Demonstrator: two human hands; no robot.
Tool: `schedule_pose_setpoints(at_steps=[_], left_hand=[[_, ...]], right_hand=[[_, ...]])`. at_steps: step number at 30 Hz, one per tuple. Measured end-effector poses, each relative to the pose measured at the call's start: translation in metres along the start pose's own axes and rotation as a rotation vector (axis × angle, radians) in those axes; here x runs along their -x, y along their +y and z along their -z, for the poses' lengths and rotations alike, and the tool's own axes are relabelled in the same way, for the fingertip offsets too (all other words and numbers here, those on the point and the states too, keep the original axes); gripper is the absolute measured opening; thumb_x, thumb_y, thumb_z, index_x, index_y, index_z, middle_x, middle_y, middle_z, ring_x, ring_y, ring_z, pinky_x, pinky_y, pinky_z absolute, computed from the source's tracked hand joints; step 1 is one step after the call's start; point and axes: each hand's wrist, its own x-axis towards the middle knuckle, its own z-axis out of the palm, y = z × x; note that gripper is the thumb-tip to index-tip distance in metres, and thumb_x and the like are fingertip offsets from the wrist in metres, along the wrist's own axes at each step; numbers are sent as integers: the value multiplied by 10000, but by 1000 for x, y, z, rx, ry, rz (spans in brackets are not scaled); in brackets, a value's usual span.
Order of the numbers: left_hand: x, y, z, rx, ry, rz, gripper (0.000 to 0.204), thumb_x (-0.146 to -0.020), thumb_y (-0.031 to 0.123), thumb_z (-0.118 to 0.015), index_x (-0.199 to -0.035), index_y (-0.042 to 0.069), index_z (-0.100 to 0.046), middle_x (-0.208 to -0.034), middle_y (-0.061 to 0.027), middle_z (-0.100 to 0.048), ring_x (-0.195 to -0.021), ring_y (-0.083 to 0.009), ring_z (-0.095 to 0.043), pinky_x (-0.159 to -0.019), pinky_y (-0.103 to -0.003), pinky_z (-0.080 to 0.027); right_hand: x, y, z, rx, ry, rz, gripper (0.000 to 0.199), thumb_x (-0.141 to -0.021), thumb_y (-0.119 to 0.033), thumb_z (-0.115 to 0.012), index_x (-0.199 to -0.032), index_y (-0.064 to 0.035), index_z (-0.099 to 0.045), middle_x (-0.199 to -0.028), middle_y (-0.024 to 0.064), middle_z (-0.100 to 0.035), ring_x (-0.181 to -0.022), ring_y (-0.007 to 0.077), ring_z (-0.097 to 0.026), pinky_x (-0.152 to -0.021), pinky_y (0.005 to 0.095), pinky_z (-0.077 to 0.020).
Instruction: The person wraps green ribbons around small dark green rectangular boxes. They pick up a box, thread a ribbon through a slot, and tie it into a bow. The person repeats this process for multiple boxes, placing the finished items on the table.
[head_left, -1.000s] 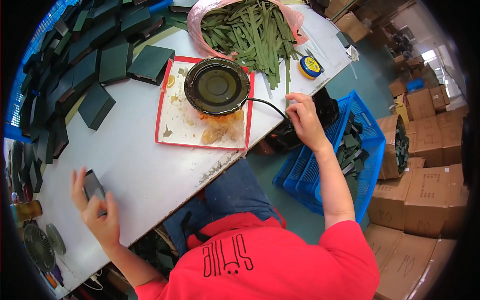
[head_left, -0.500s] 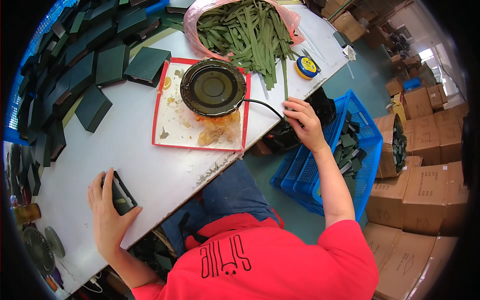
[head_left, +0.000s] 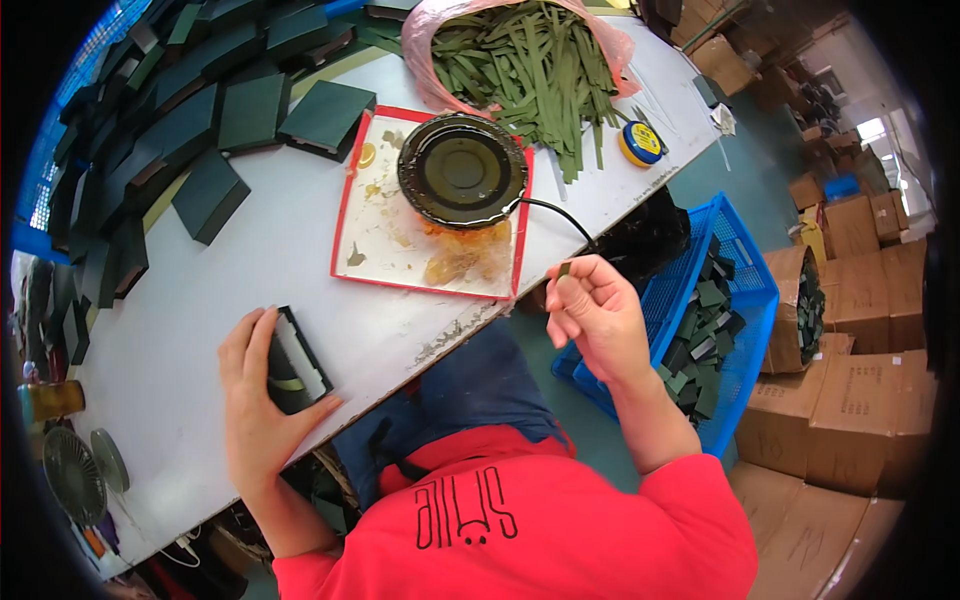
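Observation:
My left hand (head_left: pixel 252 395) wraps round a small dark green box (head_left: pixel 290 375) on the white table. The box is tilted so that its pale-edged open side shows, and a short olive-green ribbon (head_left: pixel 289 384) lies at it. Over the table's front edge my right hand (head_left: pixel 603 318) is closed in a pinch on a green ribbon strip (head_left: pixel 565 269). Only a short end of the strip sticks out; the fingers hide the rest. Ahead, a round black pan (head_left: pixel 463 168) with dark, shiny liquid stands on a stained, red-rimmed tray (head_left: pixel 343 225).
A pink plastic bag (head_left: pixel 420 60) spills many green ribbon strips (head_left: pixel 545 75) at the far side. Finished-looking dark green boxes (head_left: pixel 212 195) crowd the left. Beside it are a yellow-and-blue tin (head_left: pixel 641 144), a black cord (head_left: pixel 560 211), a blue crate (head_left: pixel 765 300) and cartons (head_left: pixel 855 400).
My right hand has drawn back toward me with the strip, away from the ribbon pile, and turned palm inward. My left hand still holds the box, now tilted more. The whole view has shifted slightly.

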Motion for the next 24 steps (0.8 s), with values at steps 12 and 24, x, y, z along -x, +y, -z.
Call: schedule_pose_setpoints(at_steps=[12, 24], left_hand=[[0, -3, -6, -138, -34, -47, 988, -489, 124, -919, -1400, 65, -542, -1438, -140, -502, -1317, -369, -456, -1087, -457, -412], [0, -5, -7, -134, -28, -55, 979, -500, 199, -944, -1387, 74, -550, -1418, -149, -509, -1295, -387, -461, -1118, -499, -352]], right_hand=[[-34, 17, -27, 14, 49, -45, 215, -981, -183, -697, -1036, 14, -634, -806, 36, -661, -517, 18, -443, -456, 189, -318], [-54, 19, -39, 178, 140, 17, 253, -967, -241, -717, -989, 2, -647, -739, 15, -642, -503, 14, -409, -458, 187, -283]])
